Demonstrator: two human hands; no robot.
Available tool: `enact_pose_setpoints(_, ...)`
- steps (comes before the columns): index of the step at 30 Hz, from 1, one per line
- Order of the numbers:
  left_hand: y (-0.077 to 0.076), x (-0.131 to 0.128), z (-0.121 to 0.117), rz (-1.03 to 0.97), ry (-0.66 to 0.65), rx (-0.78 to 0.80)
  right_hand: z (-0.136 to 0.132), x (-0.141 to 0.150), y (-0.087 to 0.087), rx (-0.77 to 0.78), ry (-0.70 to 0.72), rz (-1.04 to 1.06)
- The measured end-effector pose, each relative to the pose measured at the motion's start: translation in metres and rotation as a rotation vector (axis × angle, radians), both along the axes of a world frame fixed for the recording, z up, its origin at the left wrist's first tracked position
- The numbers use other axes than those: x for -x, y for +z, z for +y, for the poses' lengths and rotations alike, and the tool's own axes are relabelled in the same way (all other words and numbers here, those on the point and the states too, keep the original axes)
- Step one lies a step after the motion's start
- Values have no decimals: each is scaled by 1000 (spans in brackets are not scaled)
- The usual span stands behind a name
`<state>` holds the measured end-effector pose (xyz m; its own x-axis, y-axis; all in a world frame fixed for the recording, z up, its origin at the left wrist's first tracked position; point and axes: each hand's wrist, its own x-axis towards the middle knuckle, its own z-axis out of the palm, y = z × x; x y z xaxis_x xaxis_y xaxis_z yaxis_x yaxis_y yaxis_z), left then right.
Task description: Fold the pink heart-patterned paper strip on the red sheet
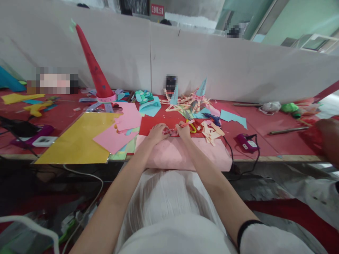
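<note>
Both my hands work close together over a red sheet [153,122] at the table's front. Between them lies a narrow pink paper strip [172,131] with dark marks. My left hand [157,132] presses its bent fingers on the strip's left end. My right hand [183,131] has its fingers closed at the other end; the fingertips are partly hidden. A slim pinkish-red piece [188,123] sticks out beyond the right hand, too small to name surely. Yellow-handled scissors [194,127] and a pile of cream paper strips [212,132] lie just right of it.
A pink sheet [185,155] hangs over the front edge. Left are a yellow sheet [82,137], cut pink paper [127,118], a tall red cone [95,70] and a yellow glue gun [38,108]. Right, a purple box [247,143] trails a cable. Another person's hand [328,135] is far right.
</note>
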<state>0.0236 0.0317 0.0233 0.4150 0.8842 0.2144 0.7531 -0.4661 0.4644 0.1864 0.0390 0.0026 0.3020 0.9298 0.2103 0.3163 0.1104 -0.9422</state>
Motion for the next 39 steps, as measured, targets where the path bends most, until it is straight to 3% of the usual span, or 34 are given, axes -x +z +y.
enact_pose_setpoints(39,-3,0,2,-12,-1,6,0,0,-1,17,-21,-18)
